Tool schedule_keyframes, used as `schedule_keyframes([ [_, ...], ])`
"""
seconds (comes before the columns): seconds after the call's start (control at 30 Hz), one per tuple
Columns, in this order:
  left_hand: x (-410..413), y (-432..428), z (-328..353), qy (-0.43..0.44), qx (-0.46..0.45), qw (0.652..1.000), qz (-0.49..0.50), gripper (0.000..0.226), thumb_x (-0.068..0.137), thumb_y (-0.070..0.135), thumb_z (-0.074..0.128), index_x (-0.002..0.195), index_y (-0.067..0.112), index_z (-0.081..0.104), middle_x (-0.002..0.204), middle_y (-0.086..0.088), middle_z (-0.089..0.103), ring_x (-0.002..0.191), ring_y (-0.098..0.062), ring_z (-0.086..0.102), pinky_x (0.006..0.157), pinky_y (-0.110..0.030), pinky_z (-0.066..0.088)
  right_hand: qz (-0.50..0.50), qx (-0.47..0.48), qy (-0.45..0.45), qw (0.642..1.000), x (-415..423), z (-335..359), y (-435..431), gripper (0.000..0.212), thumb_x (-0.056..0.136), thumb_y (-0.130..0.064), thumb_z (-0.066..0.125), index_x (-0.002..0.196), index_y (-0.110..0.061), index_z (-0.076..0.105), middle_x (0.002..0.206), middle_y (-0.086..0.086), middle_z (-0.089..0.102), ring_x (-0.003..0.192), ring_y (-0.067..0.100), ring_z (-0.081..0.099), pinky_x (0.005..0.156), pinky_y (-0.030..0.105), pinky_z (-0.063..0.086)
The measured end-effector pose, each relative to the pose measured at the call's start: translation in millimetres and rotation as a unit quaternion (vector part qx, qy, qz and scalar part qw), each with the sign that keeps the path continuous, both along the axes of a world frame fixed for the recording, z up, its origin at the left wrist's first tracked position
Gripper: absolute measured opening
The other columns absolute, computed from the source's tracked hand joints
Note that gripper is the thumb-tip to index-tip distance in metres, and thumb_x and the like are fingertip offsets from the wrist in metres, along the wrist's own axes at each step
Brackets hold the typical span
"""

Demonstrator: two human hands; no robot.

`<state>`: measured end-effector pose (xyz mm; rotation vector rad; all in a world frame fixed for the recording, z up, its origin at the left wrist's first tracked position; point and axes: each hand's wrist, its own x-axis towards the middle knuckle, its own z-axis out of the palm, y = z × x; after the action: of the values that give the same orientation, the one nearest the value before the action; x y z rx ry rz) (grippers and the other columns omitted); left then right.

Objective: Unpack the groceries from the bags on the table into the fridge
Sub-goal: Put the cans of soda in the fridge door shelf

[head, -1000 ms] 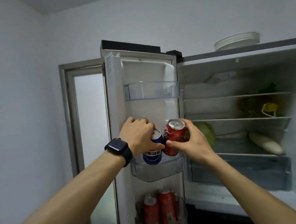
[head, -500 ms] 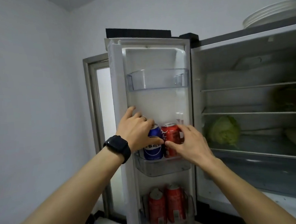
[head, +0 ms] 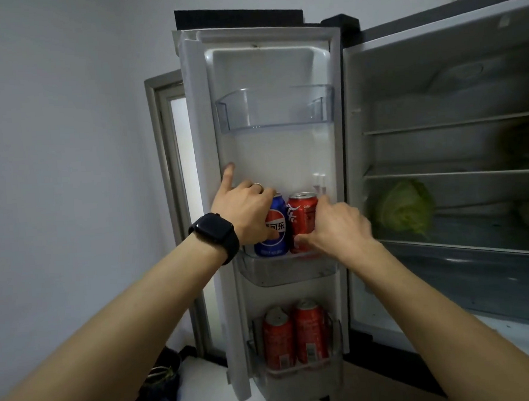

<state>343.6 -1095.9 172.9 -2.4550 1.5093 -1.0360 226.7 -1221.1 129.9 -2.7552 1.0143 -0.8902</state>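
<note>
**Two cans in the door bin**

The left hand [head: 245,215] grips the blue Pepsi can [head: 278,246], index finger stretched upward; the right hand [head: 336,227] wraps the red cola can [head: 301,216]; both cans stand upright, touching, in the middle door bin [head: 292,270].

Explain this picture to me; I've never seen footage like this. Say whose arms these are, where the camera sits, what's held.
No machine here: a person wears a camera on the head, looking at their own arms. The left hand grips a blue can; the right hand grips a red can. Both cans stand in the middle door bin of the open fridge. A pair of red cans sits in the bottom bin; a cabbage lies on a shelf inside.
</note>
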Motion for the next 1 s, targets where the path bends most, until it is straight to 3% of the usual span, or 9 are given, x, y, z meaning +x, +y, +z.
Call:
schedule_keyframes([
  [0.1, -0.6, -0.3, -4.9, 0.006, -0.009, 1.000, -0.004, 0.072, 0.078, 0.062, 0.064, 0.138, 0.026, 0.043, 0.124, 0.002, 0.064, 0.123, -0.023, 0.055, 0.117, -0.057, -0.011, -0.012, 0.002, -0.001, 1.000, -1.3, 2.8, 4.1, 0.093, 0.076, -0.057, 0.078, 0.142, -0.012, 0.031, 0.121, 0.013, 0.061, 0.107, 0.031, 0.063, 0.081, 0.041, 0.052],
  [0.3, -1.9, 6.0, -17.4, -0.016, -0.019, 1.000, -0.008, 0.092, 0.078, 0.067, 0.061, 0.152, 0.027, 0.023, 0.141, -0.001, 0.054, 0.135, -0.024, 0.046, 0.120, -0.052, -0.011, 0.053, 0.100, -0.083, 0.990, -13.7, -6.9, -0.3, 0.095, 0.072, -0.062, 0.078, 0.144, -0.021, 0.033, 0.125, 0.008, 0.062, 0.109, 0.028, 0.063, 0.088, 0.040, 0.053],
  [0.43, -1.2, 6.7, -12.2, 0.002, -0.031, 0.999, -0.028, 0.094, 0.078, 0.068, 0.059, 0.154, 0.026, 0.021, 0.150, 0.000, 0.046, 0.140, -0.022, 0.039, 0.120, -0.050, -0.008, 0.103, 0.148, -0.149, 0.972, -23.4, -14.1, 0.1, 0.067, 0.081, -0.057, 0.073, 0.132, -0.021, 0.048, 0.116, -0.002, 0.065, 0.102, 0.017, 0.064, 0.080, 0.026, 0.047],
  [0.57, -3.3, 12.5, -6.8, 0.003, -0.025, 0.999, -0.043, 0.088, 0.080, 0.068, 0.058, 0.152, 0.028, 0.026, 0.152, 0.002, 0.042, 0.141, -0.021, 0.035, 0.122, -0.050, 0.001, 0.148, 0.191, -0.217, 0.946, -34.4, -24.1, 2.0, 0.038, 0.089, -0.040, 0.071, 0.117, -0.026, 0.051, 0.105, -0.010, 0.058, 0.092, 0.007, 0.057, 0.079, 0.023, 0.045],
  [0.7, -7.8, 22.6, -10.0, 0.010, -0.019, 0.998, -0.060, 0.080, 0.082, 0.067, 0.058, 0.149, 0.032, 0.031, 0.145, 0.003, 0.050, 0.135, -0.021, 0.042, 0.121, -0.049, 0.013, 0.160, 0.175, -0.235, 0.943, -40.0, -34.1, 13.0, 0.039, 0.091, -0.033, 0.069, 0.125, -0.021, 0.054, 0.109, -0.009, 0.057, 0.102, 0.009, 0.056, 0.084, 0.023, 0.042],
  [0.87, -12.3, 30.1, 2.5, 0.011, -0.004, 0.998, -0.061, 0.072, 0.083, 0.057, 0.065, 0.146, 0.034, 0.038, 0.145, -0.002, 0.049, 0.134, -0.025, 0.041, 0.117, -0.046, 0.019, 0.157, 0.163, -0.200, 0.953, -39.2, -37.9, 25.0, 0.043, 0.097, -0.034, 0.060, 0.136, -0.020, 0.051, 0.129, 0.001, 0.060, 0.104, 0.008, 0.050, 0.087, 0.025, 0.040],
  [1.0, -8.7, 34.2, 20.3, -0.065, 0.033, 0.997, -0.024, 0.057, 0.086, 0.041, 0.070, 0.139, 0.034, 0.048, 0.129, -0.004, 0.055, 0.117, -0.024, 0.049, 0.097, -0.038, 0.043, 0.129, 0.191, -0.198, 0.953, -38.6, -38.7, 26.4, 0.052, 0.093, -0.043, 0.060, 0.140, -0.021, 0.048, 0.132, 0.004, 0.059, 0.108, 0.013, 0.053, 0.090, 0.029, 0.043],
])
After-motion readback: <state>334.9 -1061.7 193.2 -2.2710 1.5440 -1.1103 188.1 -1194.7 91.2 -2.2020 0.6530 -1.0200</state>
